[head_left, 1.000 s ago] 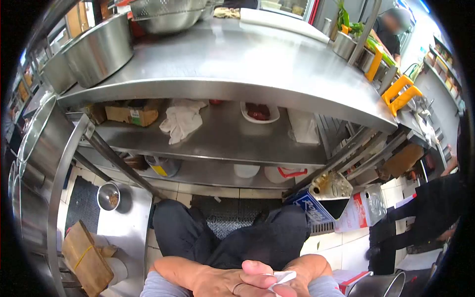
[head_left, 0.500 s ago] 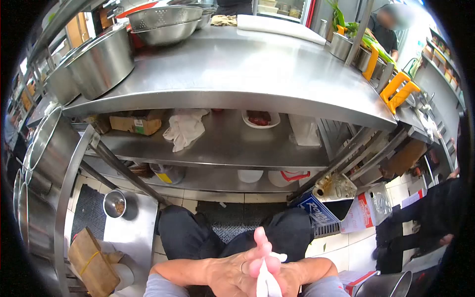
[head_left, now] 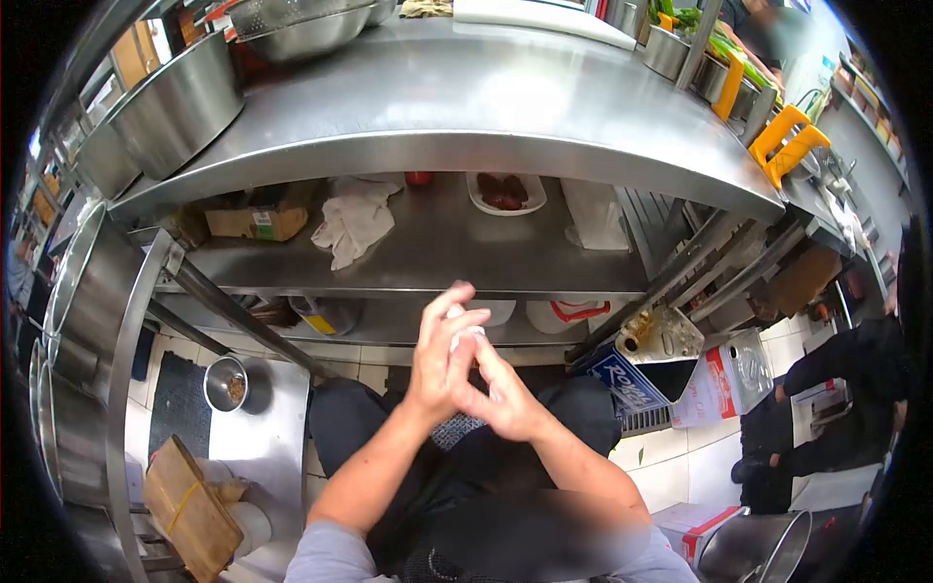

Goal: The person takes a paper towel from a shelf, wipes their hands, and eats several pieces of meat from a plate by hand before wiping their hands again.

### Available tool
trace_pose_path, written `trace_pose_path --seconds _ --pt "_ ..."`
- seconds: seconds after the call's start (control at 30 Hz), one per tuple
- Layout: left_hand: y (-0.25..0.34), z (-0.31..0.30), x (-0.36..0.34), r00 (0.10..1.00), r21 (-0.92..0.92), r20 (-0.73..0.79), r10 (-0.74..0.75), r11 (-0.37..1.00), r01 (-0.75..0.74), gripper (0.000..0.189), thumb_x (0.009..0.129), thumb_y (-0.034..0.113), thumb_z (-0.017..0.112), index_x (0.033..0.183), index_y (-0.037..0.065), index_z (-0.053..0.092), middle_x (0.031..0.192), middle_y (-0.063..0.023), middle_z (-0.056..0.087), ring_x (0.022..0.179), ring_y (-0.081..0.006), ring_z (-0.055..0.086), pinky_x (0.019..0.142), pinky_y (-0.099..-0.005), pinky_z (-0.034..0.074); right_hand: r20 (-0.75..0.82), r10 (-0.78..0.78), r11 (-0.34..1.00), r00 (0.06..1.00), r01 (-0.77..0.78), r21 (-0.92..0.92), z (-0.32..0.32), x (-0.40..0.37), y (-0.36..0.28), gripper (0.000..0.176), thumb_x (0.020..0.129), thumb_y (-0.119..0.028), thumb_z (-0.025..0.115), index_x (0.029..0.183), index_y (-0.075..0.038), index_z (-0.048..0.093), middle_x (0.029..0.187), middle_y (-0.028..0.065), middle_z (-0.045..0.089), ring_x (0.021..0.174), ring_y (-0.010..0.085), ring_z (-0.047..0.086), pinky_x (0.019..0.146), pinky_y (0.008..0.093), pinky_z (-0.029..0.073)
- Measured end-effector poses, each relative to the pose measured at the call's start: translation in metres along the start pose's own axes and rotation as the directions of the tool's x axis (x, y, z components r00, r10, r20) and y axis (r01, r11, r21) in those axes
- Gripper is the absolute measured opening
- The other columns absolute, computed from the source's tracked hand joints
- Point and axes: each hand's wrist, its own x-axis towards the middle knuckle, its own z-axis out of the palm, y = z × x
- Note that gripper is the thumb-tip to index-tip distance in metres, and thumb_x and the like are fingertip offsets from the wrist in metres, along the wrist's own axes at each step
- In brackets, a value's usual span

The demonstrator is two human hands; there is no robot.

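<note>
Both hands are raised together in front of the lower shelf, over my dark-clad knees. My left hand has its fingers pointing up and meets the other hand at the fingertips. My right hand presses in from the right, its fingers closed against the left ones. Between the fingers show small parts of a crumpled white tissue; most of it is hidden.
Ahead stands a steel worktable with large pots at left. Its shelf holds a white cloth and a white tray with dark red food. A blue tin stands right; a small steel bowl left. A person stands at far right.
My hands have moved up and forward, away from my body. The white tissue, plainly visible before, is now mostly covered by my fingers. My view has tilted down slightly.
</note>
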Motion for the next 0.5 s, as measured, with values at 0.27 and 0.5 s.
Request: trace_pose_path --seconds 0.27,0.5 --pt "-0.03 -0.03 -0.005 0.873 0.1 0.153 -0.463 0.886 0.452 0.015 0.103 0.012 0.051 0.111 0.005 0.061 0.075 -0.0127 0.063 0.071 -0.0279 0.066 0.067 -0.038 0.051 -0.403 -0.01 0.774 0.915 -0.248 -0.583 -0.089 0.03 -0.012 0.024 0.092 -0.015 0.071 0.109 0.002 0.073 0.109 0.0127 0.074 0.096 0.0149 0.068 0.084 0.031 0.054" --pt "-0.03 -0.002 -0.03 0.708 0.29 0.507 -0.491 0.871 0.397 0.039 0.098 0.049 0.058 0.098 0.012 0.069 0.084 -0.0168 0.072 0.085 -0.0397 0.07 0.073 -0.0481 0.053 -0.397 -0.473 0.34 0.786 -0.253 -0.906 -0.211 0.137 0.059 0.022 0.092 -0.018 0.067 0.108 -0.004 0.071 0.089 0.0165 0.069 0.08 0.0314 0.069 0.076 0.0401 0.054"
